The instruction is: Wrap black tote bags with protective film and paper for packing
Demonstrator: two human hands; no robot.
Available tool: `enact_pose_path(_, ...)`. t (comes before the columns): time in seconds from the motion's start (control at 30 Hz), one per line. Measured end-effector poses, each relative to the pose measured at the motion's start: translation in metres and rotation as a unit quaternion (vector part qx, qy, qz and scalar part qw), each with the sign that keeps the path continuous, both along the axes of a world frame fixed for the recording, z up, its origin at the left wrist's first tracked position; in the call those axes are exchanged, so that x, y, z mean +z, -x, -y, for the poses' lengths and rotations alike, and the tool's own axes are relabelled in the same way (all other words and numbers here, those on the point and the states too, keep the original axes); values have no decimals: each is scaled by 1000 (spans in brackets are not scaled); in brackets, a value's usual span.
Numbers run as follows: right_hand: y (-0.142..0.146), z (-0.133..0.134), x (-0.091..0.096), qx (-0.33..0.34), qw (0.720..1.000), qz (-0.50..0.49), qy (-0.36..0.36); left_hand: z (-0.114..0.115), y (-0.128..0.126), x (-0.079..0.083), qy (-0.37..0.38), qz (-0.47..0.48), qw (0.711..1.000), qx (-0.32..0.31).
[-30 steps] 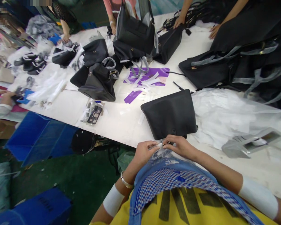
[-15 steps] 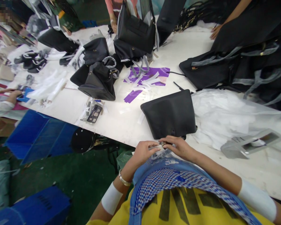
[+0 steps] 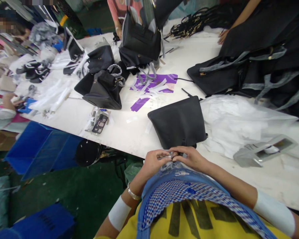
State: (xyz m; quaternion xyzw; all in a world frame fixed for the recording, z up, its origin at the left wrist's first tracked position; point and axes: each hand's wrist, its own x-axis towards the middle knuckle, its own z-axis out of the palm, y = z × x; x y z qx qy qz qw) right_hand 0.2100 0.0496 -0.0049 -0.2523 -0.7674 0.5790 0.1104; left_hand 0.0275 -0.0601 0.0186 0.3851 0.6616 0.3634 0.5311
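Observation:
My left hand (image 3: 155,161) and my right hand (image 3: 188,157) meet at the table's front edge, close to my apron. Fingertips of both are pinched on a strap wrapped in clear plastic (image 3: 167,166); the fingers hide most of it. Just beyond them a black handbag (image 3: 178,121) lies on the white table (image 3: 129,134), its near end almost touching my right hand. A small dark tab shows on that end of the bag.
Several black bags (image 3: 102,89) stand left of a purple sheet (image 3: 141,103) with white strips. A phone (image 3: 100,123) lies near the front edge. White tissue in plastic (image 3: 224,122) and a grey tape dispenser (image 3: 266,151) are at right. Co-workers' hands (image 3: 223,36) are across the table.
Both hands stay together at the strap, with the right fingers and thumb shifted slightly around it. The view has turned a little, so the table things sit slightly further left.

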Motion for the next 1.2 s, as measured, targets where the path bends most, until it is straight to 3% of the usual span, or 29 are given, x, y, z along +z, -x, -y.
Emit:
enact_pose_path(0.2,-1,-1,7,-2,999,-1,-35,1,7,1,-1,63,998,-9)
enact_pose_path(0.37,0,5,16,-42,979,-8,-198,-1,5,3,-5,36,999,7)
enact_pose_path(0.47,0,11,17,-86,966,15,-242,-4,1,6,-12,-2,999,30)
enact_pose_path(0.6,-1,19,14,-127,969,38,-208,-3,-5,8,-16,-53,998,23)
enact_pose_path(0.8,2,23,7,-165,983,68,-40,1,-5,-8,24,-89,996,-20)
enact_pose_path(0.9,2,24,9,-176,982,65,1,1,-5,-13,21,-87,995,-40)
enact_pose_path(1.0,0,28,13,-169,984,51,-20,0,-7,-11,23,-104,993,-53)
enact_pose_path(1.13,1,30,14,-151,983,23,-106,-2,-9,-8,22,-150,987,-60)
enact_pose_path(1.2,1,32,10,-155,982,25,-104,-3,-10,-7,20,-154,986,-67)
